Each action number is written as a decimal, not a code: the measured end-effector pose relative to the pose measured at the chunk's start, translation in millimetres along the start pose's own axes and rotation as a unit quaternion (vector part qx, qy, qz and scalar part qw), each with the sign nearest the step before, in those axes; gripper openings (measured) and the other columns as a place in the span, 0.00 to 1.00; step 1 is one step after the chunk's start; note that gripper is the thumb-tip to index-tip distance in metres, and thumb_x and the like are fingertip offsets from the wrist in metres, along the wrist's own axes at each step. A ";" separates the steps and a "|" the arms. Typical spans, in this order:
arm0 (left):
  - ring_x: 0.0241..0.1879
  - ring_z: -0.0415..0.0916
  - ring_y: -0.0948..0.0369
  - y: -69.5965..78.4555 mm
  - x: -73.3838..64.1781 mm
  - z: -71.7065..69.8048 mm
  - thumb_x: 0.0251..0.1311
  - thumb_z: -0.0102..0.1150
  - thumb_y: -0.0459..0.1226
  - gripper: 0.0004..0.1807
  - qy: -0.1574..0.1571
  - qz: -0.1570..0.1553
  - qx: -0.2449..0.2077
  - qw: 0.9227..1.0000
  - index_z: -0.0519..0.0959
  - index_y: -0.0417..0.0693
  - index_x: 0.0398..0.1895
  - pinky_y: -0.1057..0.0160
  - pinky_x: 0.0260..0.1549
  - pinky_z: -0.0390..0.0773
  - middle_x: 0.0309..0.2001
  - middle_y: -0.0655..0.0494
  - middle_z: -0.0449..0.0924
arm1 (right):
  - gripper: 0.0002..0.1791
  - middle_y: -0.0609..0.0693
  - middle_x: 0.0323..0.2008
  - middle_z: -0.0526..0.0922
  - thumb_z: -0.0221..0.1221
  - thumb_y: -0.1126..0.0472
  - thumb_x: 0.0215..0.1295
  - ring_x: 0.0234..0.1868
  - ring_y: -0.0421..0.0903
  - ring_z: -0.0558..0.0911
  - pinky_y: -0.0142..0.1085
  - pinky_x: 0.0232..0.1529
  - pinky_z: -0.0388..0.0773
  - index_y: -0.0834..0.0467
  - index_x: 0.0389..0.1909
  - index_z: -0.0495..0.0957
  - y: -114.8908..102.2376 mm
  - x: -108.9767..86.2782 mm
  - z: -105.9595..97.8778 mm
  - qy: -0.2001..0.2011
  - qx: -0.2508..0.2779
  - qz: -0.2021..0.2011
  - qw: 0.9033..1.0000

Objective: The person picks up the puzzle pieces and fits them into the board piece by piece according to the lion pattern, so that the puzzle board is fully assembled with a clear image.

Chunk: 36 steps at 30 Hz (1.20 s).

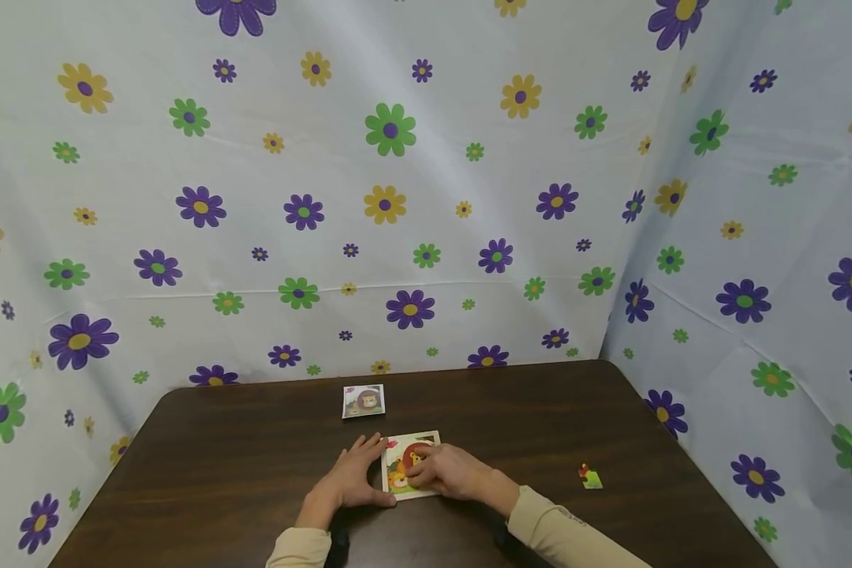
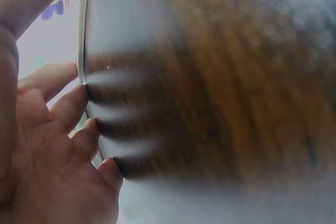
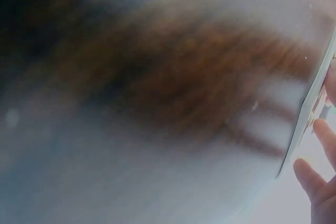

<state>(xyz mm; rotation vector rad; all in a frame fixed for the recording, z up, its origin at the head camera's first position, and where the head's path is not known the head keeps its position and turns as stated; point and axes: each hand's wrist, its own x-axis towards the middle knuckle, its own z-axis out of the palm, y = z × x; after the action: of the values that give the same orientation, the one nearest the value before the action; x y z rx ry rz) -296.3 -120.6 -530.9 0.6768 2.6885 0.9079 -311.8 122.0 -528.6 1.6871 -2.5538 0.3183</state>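
A square picture puzzle (image 1: 401,450) with a pale frame and a lion picture lies on the table in the head view. My left hand (image 1: 358,473) spans its left side, the index finger near the far corner and the thumb at the near corner. The left wrist view shows the fingertips of this hand (image 2: 63,135) along the board's edge. My right hand (image 1: 454,472) reaches in from the right, its bent fingers touching the lion picture. It hides the board's right part, and whether a piece is between its fingers is hidden. A loose puzzle piece (image 1: 591,477), red and green, lies to the right.
A square card (image 1: 364,401) with a paler lion picture lies just beyond the puzzle. The dark wooden table (image 1: 241,442) reaches back to a flower-printed cloth (image 1: 390,252), which also hangs along both sides.
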 end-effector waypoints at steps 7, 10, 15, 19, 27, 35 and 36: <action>0.69 0.48 0.33 0.9 0.3 -0.6 0.41 0.75 0.53 0.54 0.008 0.008 -0.001 1.000 0.63 0.37 0.69 0.27 0.59 0.47 0.70 0.35 0.58 | 0.14 0.41 0.51 0.82 0.62 0.64 0.63 0.60 0.49 0.76 0.38 0.54 0.76 0.49 0.48 0.85 -2.6 -2.4 -0.1 0.005 -0.011 0.017 1.000; 0.69 0.47 0.33 2.9 -0.7 2.9 0.41 0.75 0.53 0.54 -0.001 0.010 -0.010 1.000 0.63 0.36 0.69 0.27 0.59 0.47 0.69 0.35 0.57 | 0.13 0.42 0.51 0.82 0.60 0.62 0.65 0.59 0.49 0.76 0.39 0.54 0.76 0.50 0.48 0.85 -5.5 -8.5 3.2 0.003 0.021 0.037 0.999; 0.69 0.48 0.33 5.3 -2.0 8.8 0.40 0.76 0.52 0.53 -0.007 0.007 -0.010 1.000 0.64 0.36 0.68 0.27 0.59 0.47 0.69 0.35 0.58 | 0.14 0.45 0.52 0.82 0.59 0.63 0.66 0.58 0.48 0.77 0.39 0.55 0.76 0.55 0.52 0.83 -11.0 -16.9 1.4 0.014 0.080 0.062 0.995; 0.68 0.49 0.33 3.9 -1.5 9.7 0.39 0.76 0.52 0.53 0.000 0.007 -0.005 1.000 0.65 0.36 0.68 0.27 0.59 0.48 0.69 0.35 0.59 | 0.14 0.48 0.50 0.84 0.59 0.64 0.66 0.55 0.44 0.80 0.37 0.53 0.77 0.58 0.52 0.82 -12.4 -22.2 -13.8 0.039 0.129 0.112 0.984; 0.68 0.49 0.33 -0.5 -3.2 7.1 0.38 0.76 0.53 0.54 0.007 0.003 -0.008 1.000 0.64 0.36 0.68 0.26 0.58 0.48 0.69 0.35 0.59 | 0.16 0.53 0.46 0.85 0.63 0.60 0.62 0.48 0.50 0.83 0.46 0.48 0.79 0.62 0.49 0.82 1.7 -56.6 -47.1 0.108 0.072 0.261 0.957; 0.68 0.50 0.33 -3.5 -1.5 3.6 0.38 0.76 0.54 0.54 0.009 0.004 0.003 1.000 0.65 0.37 0.68 0.26 0.58 0.48 0.68 0.35 0.60 | 0.22 0.55 0.48 0.84 0.68 0.56 0.56 0.49 0.55 0.82 0.50 0.50 0.77 0.62 0.50 0.81 22.1 -105.2 -58.1 0.134 0.054 0.338 0.930; 0.68 0.50 0.33 -3.7 -1.2 3.2 0.38 0.76 0.54 0.54 0.010 0.005 0.006 1.000 0.65 0.37 0.68 0.26 0.58 0.48 0.68 0.35 0.60 | 0.22 0.55 0.48 0.84 0.68 0.56 0.56 0.50 0.55 0.82 0.51 0.50 0.77 0.63 0.50 0.81 23.7 -110.4 -59.0 0.135 0.055 0.345 0.927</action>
<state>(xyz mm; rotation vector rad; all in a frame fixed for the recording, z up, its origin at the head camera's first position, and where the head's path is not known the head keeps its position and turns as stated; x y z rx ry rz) -295.5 -122.2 -535.6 0.6874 2.7118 0.9075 -293.1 242.8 -492.7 0.6299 -2.8425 0.6792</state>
